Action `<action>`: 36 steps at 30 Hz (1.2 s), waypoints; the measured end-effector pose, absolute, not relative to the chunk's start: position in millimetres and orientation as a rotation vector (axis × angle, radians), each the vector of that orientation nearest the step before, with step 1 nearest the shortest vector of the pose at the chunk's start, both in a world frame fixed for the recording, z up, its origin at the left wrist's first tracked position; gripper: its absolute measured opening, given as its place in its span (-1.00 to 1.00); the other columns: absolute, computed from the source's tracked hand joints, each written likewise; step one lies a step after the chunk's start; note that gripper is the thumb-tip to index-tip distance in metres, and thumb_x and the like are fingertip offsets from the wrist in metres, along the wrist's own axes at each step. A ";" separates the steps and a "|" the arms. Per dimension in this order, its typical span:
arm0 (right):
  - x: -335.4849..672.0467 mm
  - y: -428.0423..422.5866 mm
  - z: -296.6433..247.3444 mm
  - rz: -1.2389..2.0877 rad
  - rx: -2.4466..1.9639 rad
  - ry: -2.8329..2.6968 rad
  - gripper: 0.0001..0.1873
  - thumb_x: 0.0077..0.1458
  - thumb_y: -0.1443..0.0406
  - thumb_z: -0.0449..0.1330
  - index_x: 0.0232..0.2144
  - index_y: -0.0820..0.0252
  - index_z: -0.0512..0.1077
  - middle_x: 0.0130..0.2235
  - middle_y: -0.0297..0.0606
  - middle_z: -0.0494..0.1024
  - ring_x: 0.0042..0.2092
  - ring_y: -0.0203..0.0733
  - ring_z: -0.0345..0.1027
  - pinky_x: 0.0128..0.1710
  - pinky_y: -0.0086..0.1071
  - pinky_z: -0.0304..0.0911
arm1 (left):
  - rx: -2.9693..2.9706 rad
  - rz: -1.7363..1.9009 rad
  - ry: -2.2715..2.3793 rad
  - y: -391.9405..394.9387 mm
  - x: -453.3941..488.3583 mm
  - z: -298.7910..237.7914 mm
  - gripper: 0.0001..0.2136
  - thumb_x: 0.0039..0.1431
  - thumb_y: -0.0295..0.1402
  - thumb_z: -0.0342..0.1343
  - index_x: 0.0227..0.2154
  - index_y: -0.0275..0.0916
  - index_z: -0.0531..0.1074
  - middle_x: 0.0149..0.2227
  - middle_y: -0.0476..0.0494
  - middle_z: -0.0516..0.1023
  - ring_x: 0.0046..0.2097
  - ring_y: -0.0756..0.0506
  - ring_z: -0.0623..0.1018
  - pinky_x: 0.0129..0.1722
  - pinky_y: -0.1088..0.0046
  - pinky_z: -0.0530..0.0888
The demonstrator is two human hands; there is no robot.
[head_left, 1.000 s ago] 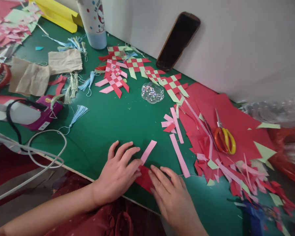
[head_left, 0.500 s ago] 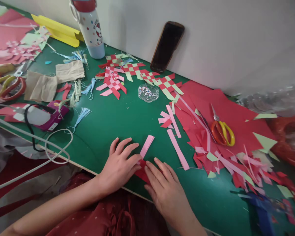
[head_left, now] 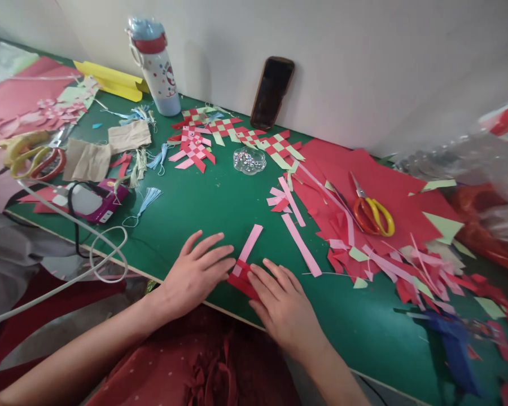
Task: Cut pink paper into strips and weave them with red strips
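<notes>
Red paper strips lie near the table's front edge, with a pink paper strip crossing them and showing as a small pink square among the red. My right hand holds the right end of the red strips, fingers stretched over them and thumb on the near side; that end is hidden. Just left of the woven part is my left hand, fingers spread and holding nothing. Two loose pink strips lie beyond my right hand, beside a small pink and red woven piece.
A clear dish of small beads sits mid-table near woven paper fish. Scissors rest on red sheets at right. A bottle, a phone, tassels and a white cable surround the work.
My left hand has lifted off the strips and moved slightly left, uncovering the crossing of pink and red. My right hand stays on the red strips. The camera view has shifted.
</notes>
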State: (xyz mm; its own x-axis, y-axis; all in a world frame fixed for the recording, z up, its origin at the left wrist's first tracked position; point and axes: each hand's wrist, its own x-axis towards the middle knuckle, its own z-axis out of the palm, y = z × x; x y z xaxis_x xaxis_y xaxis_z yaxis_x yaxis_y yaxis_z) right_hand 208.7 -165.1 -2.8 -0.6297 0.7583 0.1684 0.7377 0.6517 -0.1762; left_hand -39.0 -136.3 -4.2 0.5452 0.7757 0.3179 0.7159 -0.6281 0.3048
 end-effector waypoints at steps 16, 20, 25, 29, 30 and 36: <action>212.0 -163.1 8.2 0.132 -1.214 -2.576 -0.71 0.28 0.24 0.13 0.00 0.14 0.52 0.08 -0.17 0.55 0.18 0.02 0.27 0.13 -0.06 0.22 | 2.782 0.470 0.930 -140.6 -48.3 -14.9 -0.64 0.24 -0.15 0.20 0.06 -0.09 0.43 0.09 -0.08 0.54 0.30 -0.18 0.31 0.37 0.00 -0.28; 210.2 -165.8 9.9 0.169 -1.149 -2.627 -0.71 0.24 0.24 0.17 0.00 -0.01 0.52 0.14 -0.23 0.50 0.19 0.01 0.22 0.16 -0.03 0.17 | 2.723 0.452 0.929 -136.5 -47.7 -10.6 -0.59 0.25 -0.15 0.19 0.12 -0.11 0.38 0.08 -0.13 0.55 0.30 -0.17 0.31 0.37 -0.01 -0.26; 214.2 -167.9 6.6 0.173 -1.148 -2.647 -0.69 0.23 0.23 0.18 0.02 -0.06 0.52 0.17 -0.27 0.47 0.21 0.02 0.20 0.17 -0.03 0.14 | 2.649 0.427 0.910 -131.1 -48.2 -5.7 -0.47 0.21 -0.13 0.22 0.20 -0.16 0.30 0.08 -0.20 0.54 0.32 -0.19 0.28 0.36 -0.03 -0.18; 216.4 -167.7 5.7 0.195 -1.152 -2.624 -0.71 0.25 0.23 0.15 -0.01 -0.04 0.53 0.15 -0.28 0.49 0.20 0.02 0.21 0.15 -0.04 0.16 | 2.643 0.423 0.874 -128.3 -50.6 -5.4 -0.55 0.25 -0.14 0.19 0.16 -0.09 0.34 0.09 -0.13 0.54 0.33 -0.19 0.26 0.36 -0.03 -0.20; 216.5 -167.6 5.7 0.201 -1.149 -2.620 -0.71 0.26 0.24 0.14 -0.01 -0.03 0.53 0.14 -0.27 0.50 0.19 0.01 0.21 0.15 -0.04 0.16 | 2.651 0.429 0.859 -127.6 -51.5 -5.9 -0.59 0.26 -0.14 0.18 0.13 -0.05 0.37 0.09 -0.10 0.54 0.33 -0.18 0.26 0.36 -0.03 -0.22; 217.1 -167.0 4.8 0.237 -1.144 -2.616 -0.70 0.27 0.24 0.13 0.01 -0.04 0.52 0.14 -0.28 0.50 0.20 0.00 0.21 0.17 -0.04 0.14 | 2.731 0.478 0.788 -124.6 -56.2 -8.9 -0.74 0.28 -0.12 0.14 -0.02 0.00 0.48 0.08 -0.01 0.54 0.33 -0.17 0.27 0.36 -0.05 -0.31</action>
